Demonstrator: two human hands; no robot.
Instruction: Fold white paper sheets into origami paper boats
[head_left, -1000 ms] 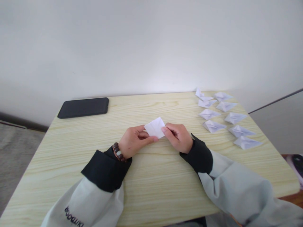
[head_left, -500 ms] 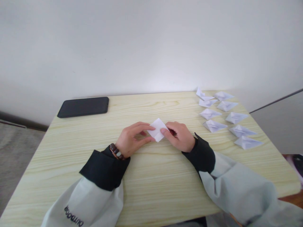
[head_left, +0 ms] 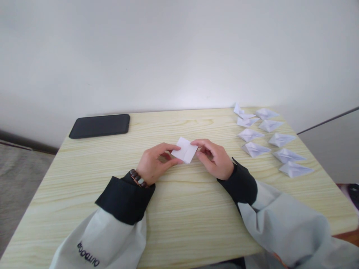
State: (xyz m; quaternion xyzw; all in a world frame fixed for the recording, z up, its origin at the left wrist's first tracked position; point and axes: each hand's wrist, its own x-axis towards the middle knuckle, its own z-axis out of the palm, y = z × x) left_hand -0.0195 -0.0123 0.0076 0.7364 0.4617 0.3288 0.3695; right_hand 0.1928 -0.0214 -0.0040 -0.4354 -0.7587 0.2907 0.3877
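Note:
Between my hands is a small folded square of white paper (head_left: pixel 185 150), turned cornerwise with a crease across its face. My left hand (head_left: pixel 157 160) pinches its left corner between thumb and fingers. At the opposite corner, my right hand (head_left: pixel 212 157) touches the edge with its index finger, its thumb just below and its other fingers curled. Whether the right thumb presses on the paper is hard to make out. Several folded white paper boats (head_left: pixel 255 148) lie in two rough columns to the right.
A black phone (head_left: pixel 100 126) lies at the table's back left. The pale wood-grain table (head_left: pixel 179 224) meets a white wall (head_left: pixel 179 56) along its back edge. At the far right edge a dark object (head_left: pixel 353 192) is partly in view.
The paper has turned a little and shifted slightly left. My right thumb has come off its face, and the right index finger now sits at its right corner.

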